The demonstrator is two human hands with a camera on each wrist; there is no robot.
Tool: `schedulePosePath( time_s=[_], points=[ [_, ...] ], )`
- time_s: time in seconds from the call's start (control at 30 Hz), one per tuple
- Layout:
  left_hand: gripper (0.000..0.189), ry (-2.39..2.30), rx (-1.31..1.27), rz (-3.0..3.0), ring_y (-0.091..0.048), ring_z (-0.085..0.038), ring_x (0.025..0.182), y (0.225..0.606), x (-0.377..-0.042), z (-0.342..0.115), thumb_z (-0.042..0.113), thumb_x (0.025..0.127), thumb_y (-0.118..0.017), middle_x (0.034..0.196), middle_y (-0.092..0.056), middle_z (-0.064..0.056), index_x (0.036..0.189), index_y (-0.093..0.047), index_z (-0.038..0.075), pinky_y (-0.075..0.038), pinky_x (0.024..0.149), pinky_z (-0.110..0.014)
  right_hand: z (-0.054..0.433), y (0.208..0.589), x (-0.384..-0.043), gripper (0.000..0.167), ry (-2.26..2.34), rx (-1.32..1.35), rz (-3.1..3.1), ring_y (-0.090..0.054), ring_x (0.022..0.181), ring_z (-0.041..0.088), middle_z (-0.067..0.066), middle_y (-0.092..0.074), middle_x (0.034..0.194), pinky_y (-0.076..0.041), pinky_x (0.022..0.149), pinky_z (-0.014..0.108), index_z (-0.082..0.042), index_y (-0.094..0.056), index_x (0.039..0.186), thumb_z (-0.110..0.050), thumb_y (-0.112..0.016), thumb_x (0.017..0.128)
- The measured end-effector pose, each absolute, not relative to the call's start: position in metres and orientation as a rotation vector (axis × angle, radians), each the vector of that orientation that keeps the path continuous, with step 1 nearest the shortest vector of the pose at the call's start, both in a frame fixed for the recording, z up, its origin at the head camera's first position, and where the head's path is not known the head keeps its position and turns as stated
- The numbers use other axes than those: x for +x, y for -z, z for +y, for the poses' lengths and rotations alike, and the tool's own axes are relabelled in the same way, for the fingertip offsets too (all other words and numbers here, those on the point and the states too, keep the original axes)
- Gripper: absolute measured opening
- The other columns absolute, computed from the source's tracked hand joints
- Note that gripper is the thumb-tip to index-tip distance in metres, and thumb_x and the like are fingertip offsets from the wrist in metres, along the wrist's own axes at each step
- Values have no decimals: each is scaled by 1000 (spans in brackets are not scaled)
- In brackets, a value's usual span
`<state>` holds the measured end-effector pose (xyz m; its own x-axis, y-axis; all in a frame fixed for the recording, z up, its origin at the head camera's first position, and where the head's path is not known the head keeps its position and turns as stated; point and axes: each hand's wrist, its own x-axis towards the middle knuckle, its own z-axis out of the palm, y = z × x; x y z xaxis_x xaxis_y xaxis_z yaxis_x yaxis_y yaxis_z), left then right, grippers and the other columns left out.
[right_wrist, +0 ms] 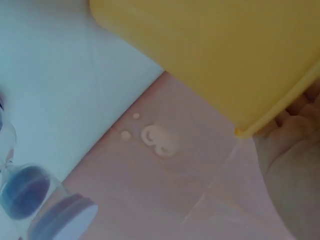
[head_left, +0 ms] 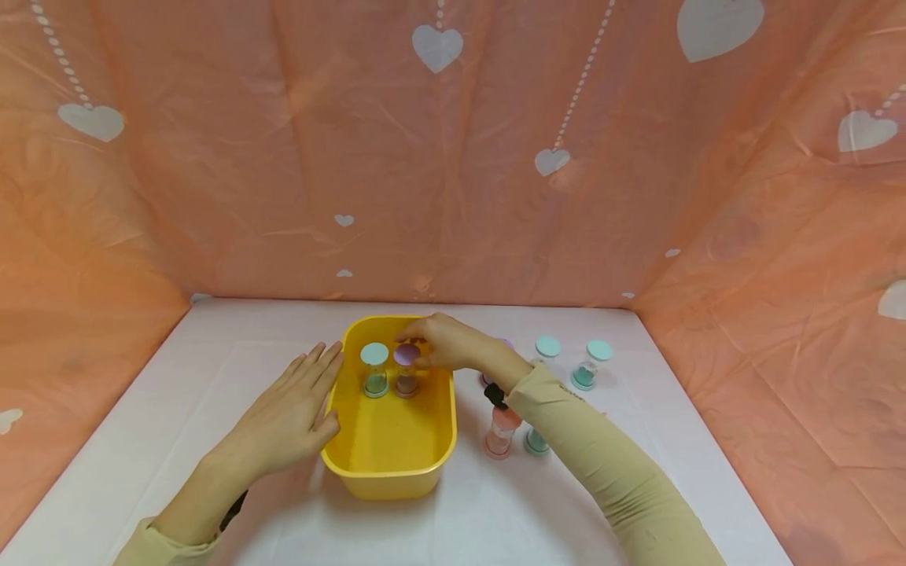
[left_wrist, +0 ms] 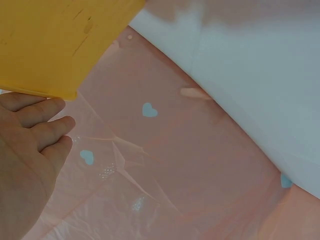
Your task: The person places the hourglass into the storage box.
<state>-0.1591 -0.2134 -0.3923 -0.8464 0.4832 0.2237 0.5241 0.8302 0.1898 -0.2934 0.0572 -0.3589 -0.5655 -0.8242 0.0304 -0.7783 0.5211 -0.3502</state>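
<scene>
Purple-capped hourglass [head_left: 406, 371] standing in yellow bin [head_left: 389, 483]

Bin poss. shifting if L hand [head_left: 297, 409], straight-fingered at its left rim, is pushing. R hand [head_left: 449, 342] is apparently pinching the hourglass's cap; any sideways slip could be tipping the pale-capped hourglass [head_left: 375, 369] just beside. Head view's showing bin interior, wrist views aren't; R-wrist view's adding a violet-sand hourglass [right_wrist: 30, 192] outside, up close.

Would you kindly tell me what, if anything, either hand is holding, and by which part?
The right hand appears to hold the purple-capped hourglass by its upper cap; the left hand, beside the yellow bin, holds nothing.
</scene>
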Motion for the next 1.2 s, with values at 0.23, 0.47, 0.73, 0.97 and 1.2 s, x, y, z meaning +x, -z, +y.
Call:
schedulePosePath(
  time_s=[0.23, 0.47, 0.73, 0.97, 1.2],
  points=[
    [74, 365, -787, -2849, -23, -45, 155, 390, -159, -213, 25, 96, -57, 168, -27, -24, 157, -34, -10, -22, 126, -58, 63, 345, -286, 44, 536, -1354, 2616, -68, 117, 27, 11, -70, 131, -55, 104, 35, -3, -68, 136, -13, -77, 94],
    [74, 363, -786, -2844, -24, -45, 154, 390, -159, -213, 23, 95, -59, 167, -28, -24, 156, -35, -11, -23, 125, -59, 79, 325, -274, 44, 634, -1378, 2669, -68, 119, 25, 10, -69, 135, -55, 103, 34, -4, -67, 137, -13, -75, 95],
    [74, 370, -786, -2840, -23, -45, 155, 392, -160, -213, 24, 95, -58, 168, -28, -23, 157, -34, -10, -20, 127, -56, 119, 308, -263, 45, 884, -1377, 2737, -68, 117, 27, 9, -70, 133, -59, 96, 36, -6, -67, 137, -15, -77, 94],
    [74, 376, -795, -2834, -23, -45, 155, 391, -160, -212, 24, 95, -58, 168, -28, -23, 157, -34, -10, -21, 126, -57, 161, 305, -255, 43, 1180, -1300, 2786, -69, 116, 27, 6, -72, 130, -58, 100, 38, -6, -68, 135, -11, -78, 93],
    [75, 377, -793, -2832, -24, -46, 154, 392, -160, -212, 24, 95, -59, 168, -27, -23, 157, -34, -10, -21, 127, -56, 204, 317, -245, 40, 1462, -1098, 2771, -70, 114, 29, 11, -71, 130, -59, 97, 34, -3, -68, 134, -5, -74, 95]
  ],
)
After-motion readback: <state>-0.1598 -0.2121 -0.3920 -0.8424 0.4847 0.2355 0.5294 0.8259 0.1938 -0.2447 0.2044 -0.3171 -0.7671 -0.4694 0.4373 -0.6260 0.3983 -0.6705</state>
